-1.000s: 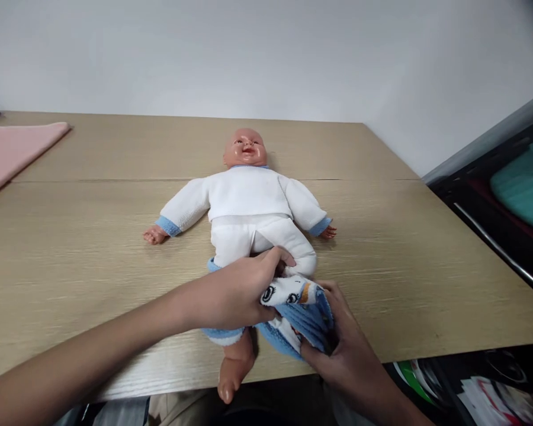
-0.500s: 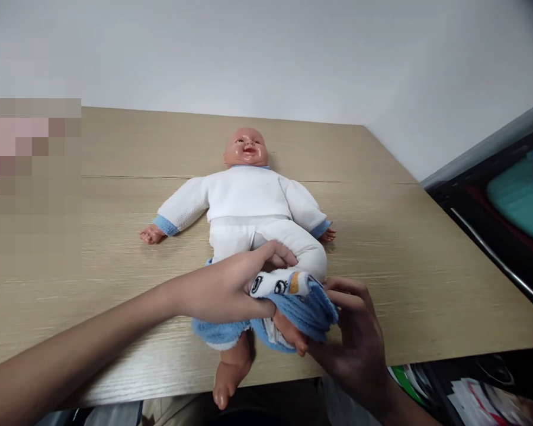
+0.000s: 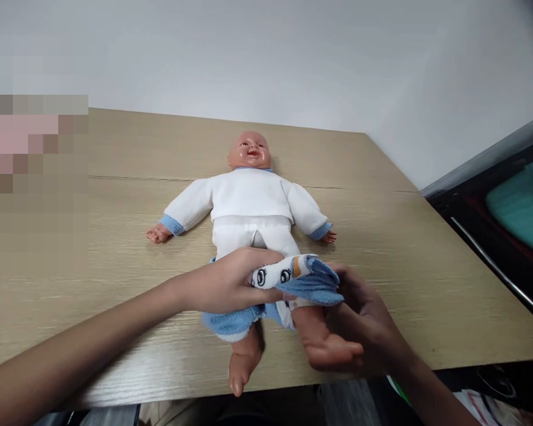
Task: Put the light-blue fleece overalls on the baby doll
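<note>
A baby doll in a white top with blue cuffs lies on its back on the wooden table, head away from me. My left hand is closed on blue-and-white trousers with printed eyes, bunched around the doll's legs. My right hand cups the doll's bare right-side foot from below, fingers curled, touching the trousers' edge. The other bare foot hangs at the table's front edge.
A pink item, blurred out, lies at the table's far left. To the right stands a dark cabinet holding a teal cloth. Papers lie on the floor at lower right.
The trousers have been drawn up the doll's leg, baring the right-side foot. My right hand has slid from the bunched cloth down under that foot.
</note>
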The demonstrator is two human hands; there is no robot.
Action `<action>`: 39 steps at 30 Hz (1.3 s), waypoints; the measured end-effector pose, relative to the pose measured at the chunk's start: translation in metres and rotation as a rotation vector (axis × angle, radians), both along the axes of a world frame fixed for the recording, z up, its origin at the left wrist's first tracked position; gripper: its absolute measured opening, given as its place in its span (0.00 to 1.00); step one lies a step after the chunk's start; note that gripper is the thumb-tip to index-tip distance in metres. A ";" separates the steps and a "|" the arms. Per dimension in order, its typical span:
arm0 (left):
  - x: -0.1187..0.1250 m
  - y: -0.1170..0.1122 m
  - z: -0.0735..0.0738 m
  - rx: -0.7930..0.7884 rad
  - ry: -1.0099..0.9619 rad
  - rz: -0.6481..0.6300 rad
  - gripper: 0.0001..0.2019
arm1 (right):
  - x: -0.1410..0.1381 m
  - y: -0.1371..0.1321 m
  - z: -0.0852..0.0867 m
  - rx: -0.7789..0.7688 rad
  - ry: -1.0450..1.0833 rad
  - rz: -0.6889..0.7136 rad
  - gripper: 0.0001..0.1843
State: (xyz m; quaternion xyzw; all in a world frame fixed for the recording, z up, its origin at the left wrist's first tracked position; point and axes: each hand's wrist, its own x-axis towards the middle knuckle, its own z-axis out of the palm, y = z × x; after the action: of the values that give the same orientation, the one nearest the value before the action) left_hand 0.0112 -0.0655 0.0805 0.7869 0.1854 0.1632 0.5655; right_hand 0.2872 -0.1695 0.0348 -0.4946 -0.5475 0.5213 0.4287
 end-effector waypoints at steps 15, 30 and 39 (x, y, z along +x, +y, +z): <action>-0.013 -0.023 0.020 0.041 0.126 0.322 0.22 | 0.017 0.063 0.019 -0.073 -0.055 0.364 0.18; -0.082 -0.026 -0.008 0.101 0.125 0.581 0.10 | -0.016 0.105 0.022 0.068 -0.106 0.196 0.25; -0.077 0.018 -0.037 0.091 0.031 0.762 0.12 | -0.032 0.137 0.019 0.096 -0.032 0.126 0.21</action>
State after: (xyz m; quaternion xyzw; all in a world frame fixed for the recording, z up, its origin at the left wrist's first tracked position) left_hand -0.0654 -0.0470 0.0438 0.6882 0.4656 0.3579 0.4260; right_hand 0.2549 -0.0326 0.0538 -0.4462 -0.6089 0.5124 0.4093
